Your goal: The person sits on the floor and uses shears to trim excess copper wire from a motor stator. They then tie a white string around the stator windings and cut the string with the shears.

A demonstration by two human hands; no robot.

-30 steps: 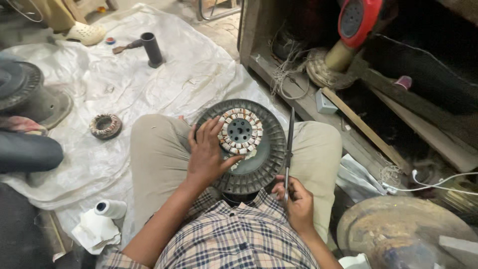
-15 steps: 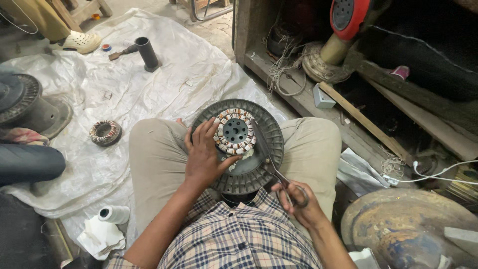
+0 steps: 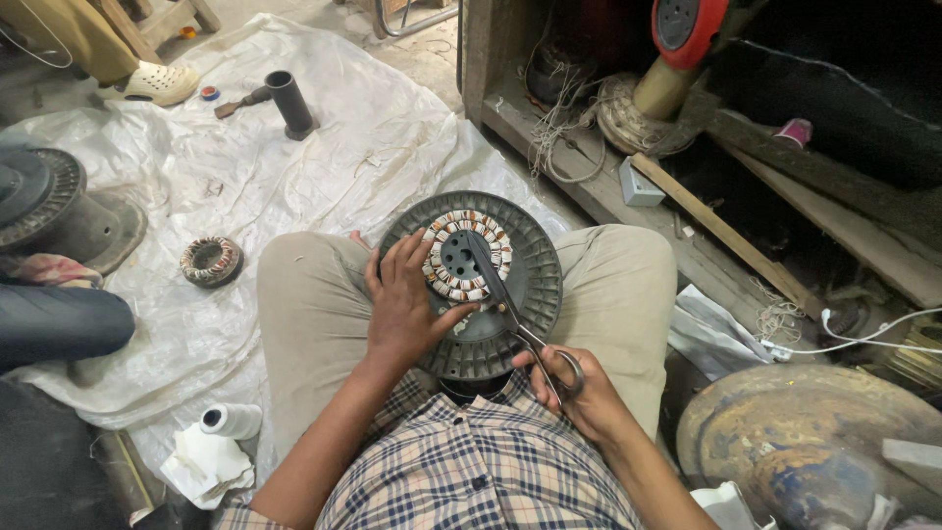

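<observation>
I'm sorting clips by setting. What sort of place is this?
Probably a small motor or fan repair workshop, worked on the floor: a wound stator in a round housing on the person's lap, another coil ring on a plastic sheet, cluttered wooden shelves.

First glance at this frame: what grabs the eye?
Dead centre, a round dark motor housing rests on the person's lap, with a ring of copper-and-white stator windings at its hub. The left hand steadies the windings while the right hand holds scissors, blades lying across the ring. Top right, a red fan base stands out against the dark shelf.
</observation>
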